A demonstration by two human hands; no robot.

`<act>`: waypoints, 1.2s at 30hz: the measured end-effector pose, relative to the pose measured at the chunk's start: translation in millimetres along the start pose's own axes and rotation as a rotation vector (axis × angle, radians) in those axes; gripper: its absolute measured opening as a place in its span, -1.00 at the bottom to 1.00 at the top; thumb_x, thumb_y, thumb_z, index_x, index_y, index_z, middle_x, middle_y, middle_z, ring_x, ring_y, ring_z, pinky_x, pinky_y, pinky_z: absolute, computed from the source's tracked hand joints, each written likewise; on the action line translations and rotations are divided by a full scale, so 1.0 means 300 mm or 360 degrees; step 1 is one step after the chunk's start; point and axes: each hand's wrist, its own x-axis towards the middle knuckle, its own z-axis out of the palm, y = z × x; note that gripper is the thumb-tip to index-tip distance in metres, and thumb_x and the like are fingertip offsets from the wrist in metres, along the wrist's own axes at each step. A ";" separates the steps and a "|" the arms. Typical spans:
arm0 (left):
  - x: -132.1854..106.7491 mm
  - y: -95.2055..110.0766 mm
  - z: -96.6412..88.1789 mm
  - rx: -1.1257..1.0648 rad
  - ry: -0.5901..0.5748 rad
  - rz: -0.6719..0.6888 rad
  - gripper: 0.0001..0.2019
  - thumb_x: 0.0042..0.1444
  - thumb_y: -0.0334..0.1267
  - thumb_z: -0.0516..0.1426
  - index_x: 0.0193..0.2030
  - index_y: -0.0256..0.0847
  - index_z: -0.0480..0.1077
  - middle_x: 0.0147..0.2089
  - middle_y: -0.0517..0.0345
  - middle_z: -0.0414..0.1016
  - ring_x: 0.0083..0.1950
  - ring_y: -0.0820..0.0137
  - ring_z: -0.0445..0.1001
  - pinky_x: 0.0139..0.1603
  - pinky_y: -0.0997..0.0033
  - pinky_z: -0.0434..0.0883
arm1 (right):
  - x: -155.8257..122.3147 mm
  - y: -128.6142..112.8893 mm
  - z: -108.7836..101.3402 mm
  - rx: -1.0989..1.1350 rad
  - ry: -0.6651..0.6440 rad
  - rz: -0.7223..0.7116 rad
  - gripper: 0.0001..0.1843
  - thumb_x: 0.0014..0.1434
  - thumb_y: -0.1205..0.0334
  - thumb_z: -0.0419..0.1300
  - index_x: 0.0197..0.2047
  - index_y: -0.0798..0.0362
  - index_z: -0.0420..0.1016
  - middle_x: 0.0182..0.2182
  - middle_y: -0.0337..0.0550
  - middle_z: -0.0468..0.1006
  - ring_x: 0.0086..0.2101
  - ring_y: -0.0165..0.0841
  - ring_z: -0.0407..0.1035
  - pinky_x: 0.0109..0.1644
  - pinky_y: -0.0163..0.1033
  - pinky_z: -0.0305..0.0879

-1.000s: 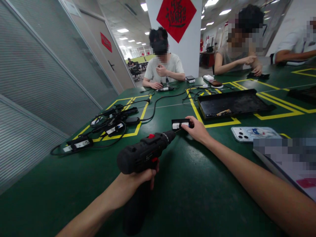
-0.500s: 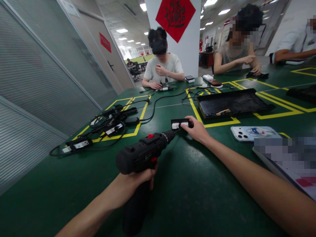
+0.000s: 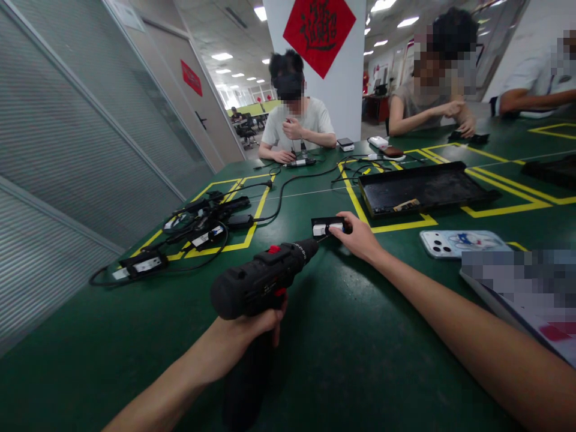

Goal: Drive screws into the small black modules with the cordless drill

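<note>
My left hand [image 3: 263, 324] is wrapped around the handle of a black cordless drill [image 3: 256, 282] with red buttons. The drill points forward and to the right, its thin bit ending close to a small black box with a white label [image 3: 320, 230]. Whether the tip touches the box cannot be made out. On the far side of the drill, my right hand [image 3: 359, 237] grips the right end of that box between thumb and fingers, with the box low over the green table [image 3: 360, 336].
Black adapters and cables [image 3: 211, 219] lie heaped on the left. A black tray [image 3: 427, 186] holds a small strip at the right. Nearer are a phone [image 3: 463, 243] and a partly blurred flat object [image 3: 522, 300]. A person [image 3: 297, 123] sits opposite, others farther right.
</note>
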 end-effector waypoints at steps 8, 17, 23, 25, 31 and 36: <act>-0.003 0.018 0.009 0.0005 -0.0014 -0.0016 -0.78 0.09 -0.20 0.06 -0.17 -0.28 0.32 -0.36 0.11 0.39 -0.36 0.38 0.38 -0.27 0.33 0.35 | -0.001 -0.004 -0.003 0.0001 -0.0012 0.0010 -0.56 0.10 -0.01 0.16 0.01 0.00 0.36 -0.28 -0.10 0.55 -0.29 -0.25 0.43 -0.19 -0.15 0.32; -0.002 0.011 0.005 0.0012 0.0002 0.0023 -0.77 0.08 -0.20 0.06 -0.17 -0.27 0.33 -0.32 0.09 0.39 -0.35 0.37 0.38 -0.27 0.33 0.34 | -0.003 -0.010 -0.008 -0.0011 -0.0013 0.0007 -0.57 0.09 -0.02 0.16 0.00 0.00 0.37 -0.27 -0.10 0.54 -0.28 -0.24 0.43 -0.19 -0.14 0.32; 0.000 0.014 0.006 0.0001 0.0001 -0.0001 -0.77 0.08 -0.20 0.06 -0.16 -0.27 0.32 -0.33 0.10 0.40 -0.35 0.37 0.38 -0.28 0.33 0.35 | -0.001 -0.009 -0.007 -0.0013 -0.0015 0.0005 -0.58 0.10 0.00 0.15 -0.01 0.00 0.37 -0.27 -0.11 0.54 -0.27 -0.25 0.43 -0.18 -0.15 0.32; -0.001 0.017 0.007 -0.0004 -0.0013 -0.0003 -0.78 0.08 -0.20 0.06 -0.17 -0.26 0.32 -0.33 0.10 0.40 -0.35 0.37 0.39 -0.28 0.33 0.35 | -0.001 -0.009 -0.006 -0.0013 -0.0015 0.0004 -0.58 0.10 -0.01 0.15 0.00 0.00 0.37 -0.27 -0.11 0.54 -0.27 -0.25 0.43 -0.18 -0.16 0.32; -0.004 0.017 0.008 0.0008 0.0001 0.0009 -0.78 0.08 -0.21 0.06 -0.16 -0.27 0.33 -0.33 0.09 0.40 -0.35 0.37 0.39 -0.27 0.34 0.35 | 0.000 -0.011 -0.004 -0.0022 -0.0008 0.0007 -0.57 0.09 0.00 0.16 0.00 0.00 0.37 -0.26 -0.10 0.54 -0.26 -0.24 0.43 -0.17 -0.14 0.32; -0.002 0.013 0.004 0.0013 -0.0010 0.0010 -0.75 0.08 -0.19 0.06 -0.14 -0.27 0.34 -0.27 0.06 0.41 -0.34 0.37 0.39 -0.27 0.33 0.36 | 0.000 -0.013 -0.004 -0.0016 -0.0004 0.0001 -0.58 0.09 0.01 0.16 -0.01 0.00 0.38 -0.26 -0.10 0.55 -0.26 -0.24 0.43 -0.16 -0.14 0.32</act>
